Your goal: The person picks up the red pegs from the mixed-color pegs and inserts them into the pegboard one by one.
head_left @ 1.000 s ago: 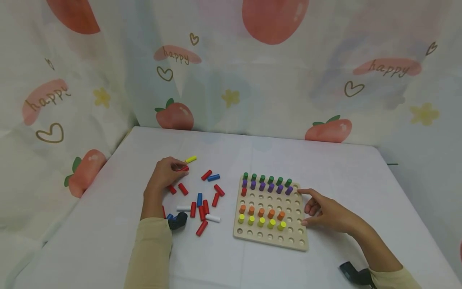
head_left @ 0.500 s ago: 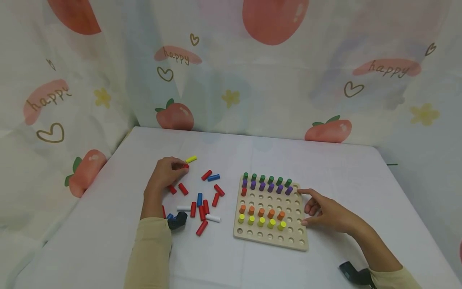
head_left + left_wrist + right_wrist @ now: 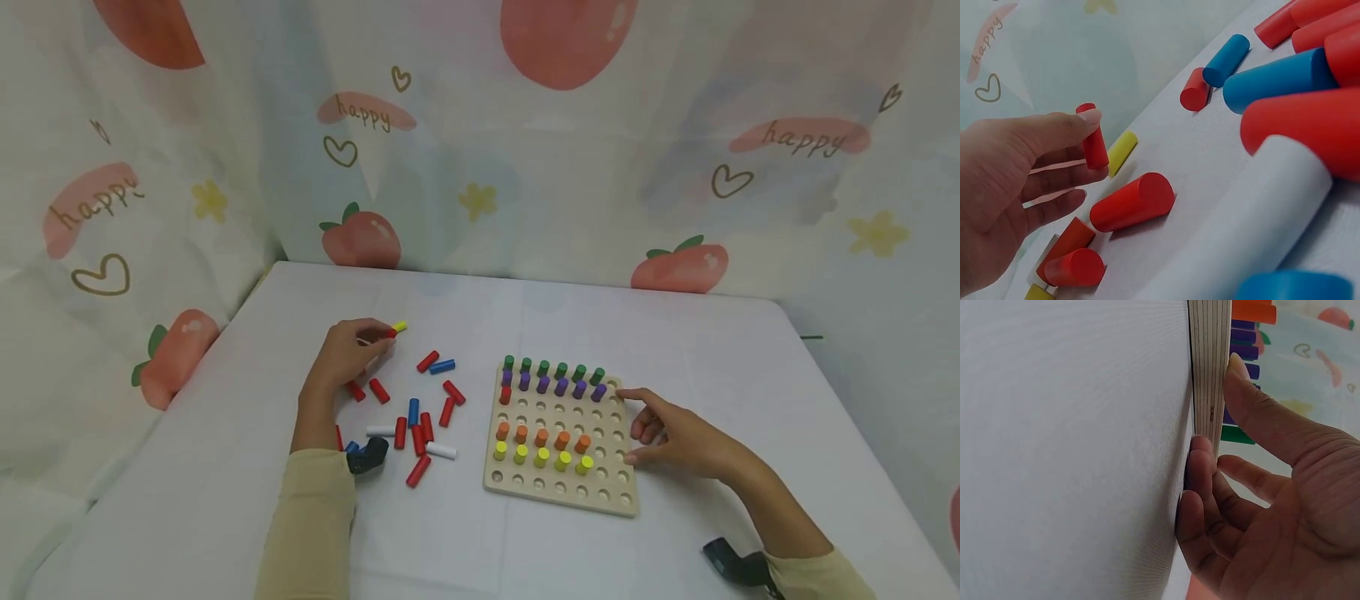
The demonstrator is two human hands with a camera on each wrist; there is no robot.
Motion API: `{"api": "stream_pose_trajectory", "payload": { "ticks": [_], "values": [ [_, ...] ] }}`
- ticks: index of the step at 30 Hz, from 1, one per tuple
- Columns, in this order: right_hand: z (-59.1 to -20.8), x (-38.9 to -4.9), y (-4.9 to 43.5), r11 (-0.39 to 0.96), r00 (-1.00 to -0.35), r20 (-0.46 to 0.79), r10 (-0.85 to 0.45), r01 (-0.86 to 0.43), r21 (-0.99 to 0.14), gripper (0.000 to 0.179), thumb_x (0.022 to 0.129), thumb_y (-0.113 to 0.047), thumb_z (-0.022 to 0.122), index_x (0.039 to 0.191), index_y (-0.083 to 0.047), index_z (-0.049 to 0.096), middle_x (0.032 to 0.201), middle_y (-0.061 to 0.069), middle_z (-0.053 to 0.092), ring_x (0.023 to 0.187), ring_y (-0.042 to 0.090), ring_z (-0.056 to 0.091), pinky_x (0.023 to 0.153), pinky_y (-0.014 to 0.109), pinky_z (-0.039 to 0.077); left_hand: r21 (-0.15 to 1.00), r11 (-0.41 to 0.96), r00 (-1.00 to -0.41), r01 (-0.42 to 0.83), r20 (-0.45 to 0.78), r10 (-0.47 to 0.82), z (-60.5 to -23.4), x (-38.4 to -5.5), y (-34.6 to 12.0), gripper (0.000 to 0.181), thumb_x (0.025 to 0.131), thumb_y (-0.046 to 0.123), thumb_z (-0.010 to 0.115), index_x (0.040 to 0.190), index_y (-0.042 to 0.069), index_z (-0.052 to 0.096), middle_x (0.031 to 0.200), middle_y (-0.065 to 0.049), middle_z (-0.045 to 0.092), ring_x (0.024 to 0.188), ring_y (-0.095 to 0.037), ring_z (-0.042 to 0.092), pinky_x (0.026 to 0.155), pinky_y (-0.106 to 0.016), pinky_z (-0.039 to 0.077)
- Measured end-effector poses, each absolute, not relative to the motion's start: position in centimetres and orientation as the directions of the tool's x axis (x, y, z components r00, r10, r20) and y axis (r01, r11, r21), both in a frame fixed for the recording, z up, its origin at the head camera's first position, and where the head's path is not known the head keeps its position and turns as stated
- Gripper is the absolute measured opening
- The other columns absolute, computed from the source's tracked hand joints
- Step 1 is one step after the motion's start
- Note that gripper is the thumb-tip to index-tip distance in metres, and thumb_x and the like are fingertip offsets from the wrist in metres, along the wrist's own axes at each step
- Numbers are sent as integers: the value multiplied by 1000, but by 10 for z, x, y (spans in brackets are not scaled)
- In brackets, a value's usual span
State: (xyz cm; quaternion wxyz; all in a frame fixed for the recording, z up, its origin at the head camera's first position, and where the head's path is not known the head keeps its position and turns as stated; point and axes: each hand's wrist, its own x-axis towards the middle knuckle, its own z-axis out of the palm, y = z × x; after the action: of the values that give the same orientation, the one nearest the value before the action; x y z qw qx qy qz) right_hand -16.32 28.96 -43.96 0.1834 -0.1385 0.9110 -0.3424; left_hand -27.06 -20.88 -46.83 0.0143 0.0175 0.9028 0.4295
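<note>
My left hand is above the left side of the table and pinches a red peg between thumb and fingertips. A yellow peg lies just beyond those fingers. My right hand holds the right edge of a wooden pegboard, thumb at the edge and index finger near the far corner. Upright in the board stand a row of green pegs, purple pegs, one red peg, orange pegs and yellow pegs. Other holes are bare.
Between the left hand and the board lie several loose red pegs, blue pegs and white pegs. They rest on a white-covered table. A printed curtain hangs behind and beside the table.
The left hand has raised the red peg slightly, turned it toward upright and shifted a little away from me. My right hand keeps its place on the pegboard.
</note>
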Motion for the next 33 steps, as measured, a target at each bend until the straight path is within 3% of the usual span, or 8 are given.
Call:
{"api": "stream_pose_trajectory", "payload": {
  "ticks": [7,20,33],
  "values": [
    [-439,-164,289,738,-893,-250,-374,-123,-664,92,81,-23,91,153,-3,37,99,4,55,90,22,53,70,26,49,784,620,-997,47,0,76,-467,-270,-206,32,100,27,73,129,16,71,122,-6,67,111,-29,59,66,-30,58],
    [-441,-166,290,732,-894,-242,-377,-128,-669,92,80,-23,91,153,-4,38,99,4,55,90,22,53,71,26,49,775,622,-992,110,51,112,-463,-270,-203,32,99,24,73,130,14,71,122,-6,68,112,-29,60,93,-44,55],
    [-441,-164,292,727,-890,-243,-385,-131,-674,91,81,-22,91,152,-3,38,100,4,56,91,23,54,72,27,49,782,596,-983,181,119,142,-466,-273,-196,26,97,20,76,123,13,75,114,-3,73,104,-26,62,91,-42,55]
  ]
}}
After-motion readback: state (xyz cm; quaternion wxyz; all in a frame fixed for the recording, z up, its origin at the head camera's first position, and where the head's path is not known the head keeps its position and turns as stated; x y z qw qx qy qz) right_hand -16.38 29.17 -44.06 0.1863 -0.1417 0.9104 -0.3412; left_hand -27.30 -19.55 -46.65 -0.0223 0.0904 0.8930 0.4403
